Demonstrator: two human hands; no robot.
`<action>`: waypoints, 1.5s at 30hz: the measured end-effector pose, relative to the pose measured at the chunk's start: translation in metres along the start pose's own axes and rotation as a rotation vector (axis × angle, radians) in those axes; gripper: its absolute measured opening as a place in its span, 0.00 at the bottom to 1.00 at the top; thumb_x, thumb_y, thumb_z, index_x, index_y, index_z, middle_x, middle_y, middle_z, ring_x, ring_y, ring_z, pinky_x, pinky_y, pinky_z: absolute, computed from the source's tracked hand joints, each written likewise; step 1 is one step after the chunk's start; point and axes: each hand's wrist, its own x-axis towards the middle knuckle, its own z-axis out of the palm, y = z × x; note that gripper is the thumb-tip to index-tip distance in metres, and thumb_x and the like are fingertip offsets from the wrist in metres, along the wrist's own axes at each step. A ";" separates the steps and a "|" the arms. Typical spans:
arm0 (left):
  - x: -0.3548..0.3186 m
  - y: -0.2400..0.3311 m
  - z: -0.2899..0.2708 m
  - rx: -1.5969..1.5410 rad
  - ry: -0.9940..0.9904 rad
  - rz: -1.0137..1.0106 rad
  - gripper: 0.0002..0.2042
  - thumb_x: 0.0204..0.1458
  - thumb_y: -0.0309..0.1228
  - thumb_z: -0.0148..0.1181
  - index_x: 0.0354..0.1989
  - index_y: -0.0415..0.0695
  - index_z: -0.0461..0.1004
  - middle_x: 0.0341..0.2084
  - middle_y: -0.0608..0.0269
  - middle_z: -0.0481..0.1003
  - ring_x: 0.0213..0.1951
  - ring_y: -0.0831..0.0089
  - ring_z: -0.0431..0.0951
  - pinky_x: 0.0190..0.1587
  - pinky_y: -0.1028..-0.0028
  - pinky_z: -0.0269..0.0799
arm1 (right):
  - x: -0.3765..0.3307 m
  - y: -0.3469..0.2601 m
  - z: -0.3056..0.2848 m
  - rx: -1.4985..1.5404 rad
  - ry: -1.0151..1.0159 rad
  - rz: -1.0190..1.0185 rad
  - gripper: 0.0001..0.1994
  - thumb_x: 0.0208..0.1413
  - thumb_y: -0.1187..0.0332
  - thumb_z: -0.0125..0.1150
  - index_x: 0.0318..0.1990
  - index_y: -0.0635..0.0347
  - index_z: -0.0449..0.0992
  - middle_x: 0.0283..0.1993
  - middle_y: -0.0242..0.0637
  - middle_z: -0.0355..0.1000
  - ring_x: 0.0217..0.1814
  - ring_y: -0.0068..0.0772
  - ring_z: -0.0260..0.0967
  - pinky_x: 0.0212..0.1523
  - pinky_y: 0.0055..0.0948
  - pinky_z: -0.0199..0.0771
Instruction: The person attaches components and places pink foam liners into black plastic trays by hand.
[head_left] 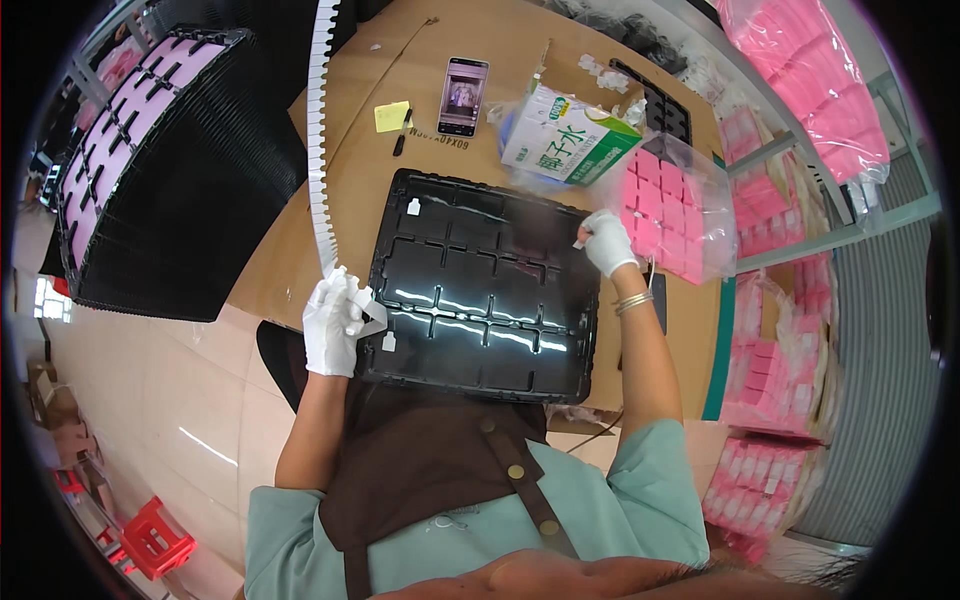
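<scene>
My left hand (334,322), in a white glove, is closed on a long strip of white labels (318,150) that runs up past the far table edge. A loose end of its backing curls beside the fingers. A black plastic tray (470,265) with moulded compartments lies in front of me. Two small white labels, an upper one (413,206) and a lower one (389,342), sit on its left side. My right hand (608,243), also gloved, is over the tray's right edge with fingers pinched together. Whatever may be between those fingertips is too small to make out.
Behind the tray are a phone (463,97), a yellow note (392,116), a black pen (402,134) and a green-white carton (570,135). Pink pieces in a clear bag (660,210) lie right. Stacked black trays (200,170) stand left. A metal rack (800,250) borders the right.
</scene>
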 end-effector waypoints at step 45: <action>-0.008 -0.030 -0.009 0.474 -0.072 -0.023 0.09 0.55 0.32 0.56 0.32 0.38 0.72 0.20 0.64 0.73 0.18 0.83 0.71 0.21 0.84 0.67 | -0.184 -0.074 -0.006 -0.006 -0.022 0.267 0.06 0.36 0.80 0.63 0.23 0.60 0.74 0.31 0.42 0.70 0.37 0.43 0.70 0.38 0.37 0.71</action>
